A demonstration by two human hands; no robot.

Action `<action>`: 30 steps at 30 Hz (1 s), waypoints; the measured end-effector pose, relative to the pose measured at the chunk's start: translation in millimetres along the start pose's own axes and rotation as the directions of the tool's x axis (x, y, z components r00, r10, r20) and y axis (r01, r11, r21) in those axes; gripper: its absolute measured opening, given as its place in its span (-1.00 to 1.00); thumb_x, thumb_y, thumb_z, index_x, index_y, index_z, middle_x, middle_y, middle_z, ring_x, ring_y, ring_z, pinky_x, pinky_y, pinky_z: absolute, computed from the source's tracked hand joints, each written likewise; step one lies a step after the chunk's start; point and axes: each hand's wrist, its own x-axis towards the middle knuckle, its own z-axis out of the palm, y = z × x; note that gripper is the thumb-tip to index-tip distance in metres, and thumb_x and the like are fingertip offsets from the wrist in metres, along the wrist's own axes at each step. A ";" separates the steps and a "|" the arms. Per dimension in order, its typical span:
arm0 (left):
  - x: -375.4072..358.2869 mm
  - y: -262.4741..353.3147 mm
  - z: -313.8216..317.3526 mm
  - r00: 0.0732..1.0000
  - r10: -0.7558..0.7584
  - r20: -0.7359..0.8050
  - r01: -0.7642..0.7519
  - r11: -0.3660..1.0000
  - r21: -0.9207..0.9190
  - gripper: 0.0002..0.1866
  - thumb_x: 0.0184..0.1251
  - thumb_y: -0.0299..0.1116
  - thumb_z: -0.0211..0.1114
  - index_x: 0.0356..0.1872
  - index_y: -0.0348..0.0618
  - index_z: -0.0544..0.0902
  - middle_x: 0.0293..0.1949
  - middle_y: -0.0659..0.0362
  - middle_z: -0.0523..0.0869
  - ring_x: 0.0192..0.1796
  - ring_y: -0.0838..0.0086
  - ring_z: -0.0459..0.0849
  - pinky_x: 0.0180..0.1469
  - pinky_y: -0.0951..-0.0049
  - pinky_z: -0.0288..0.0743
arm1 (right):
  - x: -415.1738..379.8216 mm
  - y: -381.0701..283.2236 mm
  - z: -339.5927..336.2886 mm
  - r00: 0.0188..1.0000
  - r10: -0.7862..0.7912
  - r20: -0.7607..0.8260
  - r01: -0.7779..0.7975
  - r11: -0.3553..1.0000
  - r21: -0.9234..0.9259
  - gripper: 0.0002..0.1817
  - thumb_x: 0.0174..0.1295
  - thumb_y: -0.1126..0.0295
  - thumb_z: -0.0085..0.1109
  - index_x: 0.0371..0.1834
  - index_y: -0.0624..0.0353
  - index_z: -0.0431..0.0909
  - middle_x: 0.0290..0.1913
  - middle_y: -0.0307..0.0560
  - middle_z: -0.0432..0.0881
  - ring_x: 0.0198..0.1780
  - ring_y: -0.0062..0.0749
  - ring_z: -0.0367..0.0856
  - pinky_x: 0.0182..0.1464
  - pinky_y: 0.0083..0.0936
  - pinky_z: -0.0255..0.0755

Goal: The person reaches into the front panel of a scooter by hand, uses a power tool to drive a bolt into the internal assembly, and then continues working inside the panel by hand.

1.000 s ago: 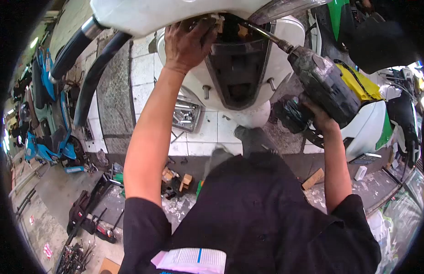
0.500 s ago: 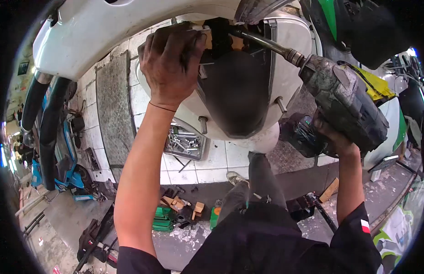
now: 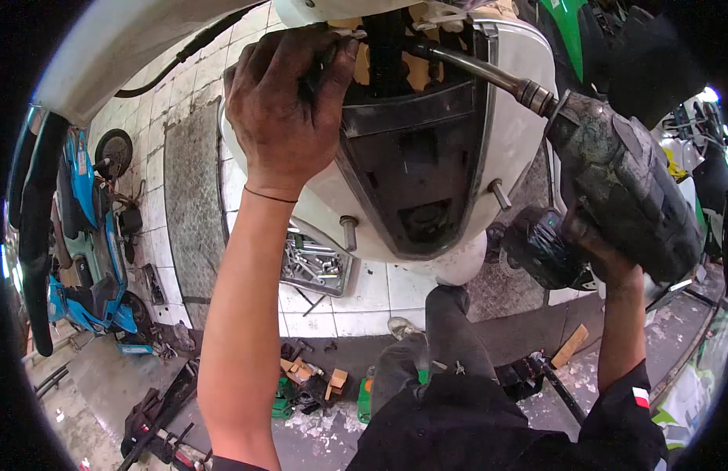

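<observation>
My left hand (image 3: 281, 118), blackened with grime, has its fingers curled at the opening in the scooter's body. A small bright metal end (image 3: 350, 34) shows at its fingertips, but the rest is hidden. My right hand (image 3: 603, 247) is wrapped round the handle of a worn cordless impact wrench (image 3: 627, 180). From its nose a long extension bar (image 3: 485, 72) reaches left into the same opening, where its tip is hard to make out. Below the opening lies a dark recessed panel (image 3: 415, 157), framed by white bodywork (image 3: 517, 86) with a metal stud (image 3: 349, 232) standing out.
A metal tray (image 3: 321, 259) of sockets and wrenches lies on the white tiles. Blue motorbike parts (image 3: 85, 180) are at the left. Small cardboard boxes (image 3: 336, 382) and green containers (image 3: 364, 404) are scattered by my legs (image 3: 458, 334). Black cables and a handlebar grip hang at the upper left.
My view has shifted. The smooth dark shape over the panel is gone from sight, so its recesses show. The impact wrench appears slightly lower and farther right; both hands keep their grips.
</observation>
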 end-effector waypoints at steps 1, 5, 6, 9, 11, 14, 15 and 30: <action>0.3 -0.5 -0.7 0.999 0.033 0.013 -0.033 0.999 0.028 -0.85 0.15 -0.20 0.31 -0.34 0.00 0.62 -0.41 0.23 0.65 -0.30 0.26 0.59 -0.26 0.31 0.40 | -0.9 2.9 -3.9 1.000 -0.015 0.016 0.015 1.000 0.005 -0.52 0.07 0.38 0.36 0.09 0.14 0.47 0.00 -0.16 0.56 -0.01 -0.41 0.47 0.12 -0.43 0.35; 2.8 5.0 -2.6 0.999 -0.030 0.026 0.030 1.000 -0.004 -0.84 0.15 -0.20 0.31 -0.33 0.00 0.62 -0.39 0.24 0.66 -0.30 0.27 0.59 -0.24 0.33 0.39 | 0.8 -4.0 -3.0 1.000 0.022 0.002 -0.022 0.999 -0.025 -0.49 0.06 0.35 0.38 0.12 0.12 0.46 0.02 -0.16 0.55 0.04 -0.41 0.45 0.16 -0.40 0.33; 2.4 4.1 -1.0 1.000 -0.026 0.016 0.026 1.000 -0.005 -0.84 0.15 -0.20 0.31 -0.33 -0.01 0.62 -0.39 0.24 0.67 -0.30 0.27 0.59 -0.23 0.33 0.39 | 0.8 -3.5 -1.4 0.999 0.034 -0.016 -0.035 0.998 -0.052 -0.47 0.05 0.35 0.38 0.12 0.11 0.46 0.04 -0.16 0.55 0.05 -0.40 0.45 0.17 -0.39 0.32; 2.4 4.9 -1.2 0.999 -0.035 0.015 0.035 0.999 -0.012 -0.84 0.15 -0.20 0.31 -0.33 -0.01 0.63 -0.38 0.24 0.67 -0.30 0.27 0.59 -0.22 0.33 0.39 | 0.1 3.1 -0.2 0.999 -0.022 -0.042 0.017 0.993 -0.118 -0.42 0.03 0.32 0.41 0.16 0.11 0.43 0.08 -0.15 0.52 0.09 -0.40 0.43 0.19 -0.37 0.29; 2.8 5.2 -1.9 0.999 -0.048 0.017 0.049 0.999 -0.019 -0.83 0.15 -0.20 0.31 -0.33 -0.01 0.63 -0.37 0.24 0.67 -0.29 0.27 0.59 -0.21 0.33 0.39 | -0.6 -2.6 3.0 0.999 -0.025 -0.031 0.023 0.998 -0.066 -0.40 0.02 0.33 0.41 0.18 0.11 0.41 0.10 -0.15 0.51 0.12 -0.40 0.41 0.20 -0.37 0.28; 2.6 3.6 -2.2 0.999 0.008 0.041 -0.009 0.999 0.035 -0.84 0.15 -0.20 0.31 -0.34 -0.02 0.63 -0.37 0.23 0.67 -0.29 0.26 0.60 -0.20 0.34 0.40 | 0.1 -4.1 3.9 1.000 -0.012 -0.016 0.011 1.000 -0.013 -0.40 0.03 0.34 0.41 0.18 0.10 0.41 0.11 -0.15 0.51 0.12 -0.39 0.42 0.20 -0.36 0.29; 2.4 3.7 -2.3 1.000 0.006 0.027 -0.006 1.000 0.025 -0.83 0.15 -0.18 0.31 -0.34 -0.02 0.63 -0.36 0.24 0.67 -0.28 0.26 0.60 -0.19 0.33 0.40 | 0.4 -2.5 2.5 1.000 -0.014 -0.017 0.014 1.000 -0.020 -0.40 0.03 0.35 0.41 0.18 0.10 0.42 0.10 -0.15 0.51 0.11 -0.39 0.42 0.20 -0.36 0.29; 7.2 40.3 -18.9 0.997 -0.005 -0.083 0.015 0.993 0.120 -0.85 0.15 -0.39 0.35 -0.25 -0.15 0.68 -0.39 0.14 0.65 -0.32 0.34 0.59 -0.29 0.39 0.46 | -4.5 4.7 -3.6 0.985 -0.092 -0.148 0.075 0.991 -0.112 -0.48 0.00 0.39 0.41 0.08 0.10 0.50 0.05 -0.14 0.58 0.09 -0.34 0.49 0.21 -0.35 0.32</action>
